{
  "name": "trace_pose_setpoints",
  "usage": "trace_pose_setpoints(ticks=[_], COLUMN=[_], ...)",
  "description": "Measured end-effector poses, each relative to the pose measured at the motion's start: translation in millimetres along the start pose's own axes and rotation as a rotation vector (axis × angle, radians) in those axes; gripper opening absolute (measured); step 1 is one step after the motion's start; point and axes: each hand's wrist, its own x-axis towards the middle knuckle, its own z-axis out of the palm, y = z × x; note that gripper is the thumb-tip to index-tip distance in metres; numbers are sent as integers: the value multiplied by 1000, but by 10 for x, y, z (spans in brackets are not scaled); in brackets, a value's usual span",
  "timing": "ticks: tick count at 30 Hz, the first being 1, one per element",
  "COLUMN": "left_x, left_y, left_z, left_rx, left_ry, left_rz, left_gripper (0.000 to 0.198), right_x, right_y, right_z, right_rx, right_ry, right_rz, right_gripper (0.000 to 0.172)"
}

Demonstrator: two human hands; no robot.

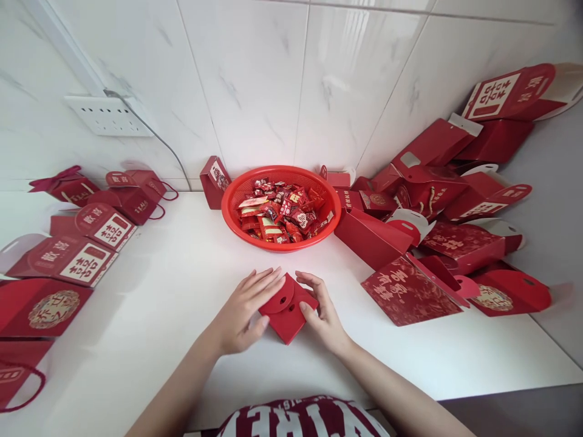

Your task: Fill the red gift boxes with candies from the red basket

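Observation:
A small red paper gift box (288,309) rests on the white table (173,291) right in front of me, its rounded top flaps folded together. My left hand (246,312) lies over the box's left side, fingers stretched across the flap and thumb under its edge. My right hand (321,309) grips the box's right side, fingers curled over the top and thumb pressed on the front. Just beyond the box stands a red plastic basket (237,197) filled with wrapped candies (282,212).
Finished red gift boxes (86,258) stand in rows along the table's left side. A loose heap of flat and half-folded red boxes (437,200) fills the right side up to the tiled wall. A white power strip (109,114) hangs on the wall at the left.

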Motion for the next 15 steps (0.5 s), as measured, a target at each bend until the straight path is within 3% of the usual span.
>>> trace_pose_setpoints(ticks=[2, 4, 7, 10, 15], left_x=[-7, -9, -25, -142, -761], left_y=[257, 501, 684, 595, 166], left_z=[45, 184, 388, 382, -20], left_rx=[241, 428, 612, 686, 725], left_ry=[-29, 39, 121, 136, 248], left_rz=[-89, -189, -271, -314, -661], left_gripper=[74, 84, 72, 63, 62], right_x=[-22, -62, -130, -169, -164], right_y=[-37, -78, -100, -42, 80], right_z=[69, 145, 237, 254, 130], right_rx=[47, 93, 129, 120, 167], right_ry=[-12, -31, -65, -88, -38], right_rz=[22, 49, 74, 88, 132], right_gripper=[44, 44, 45, 46, 45])
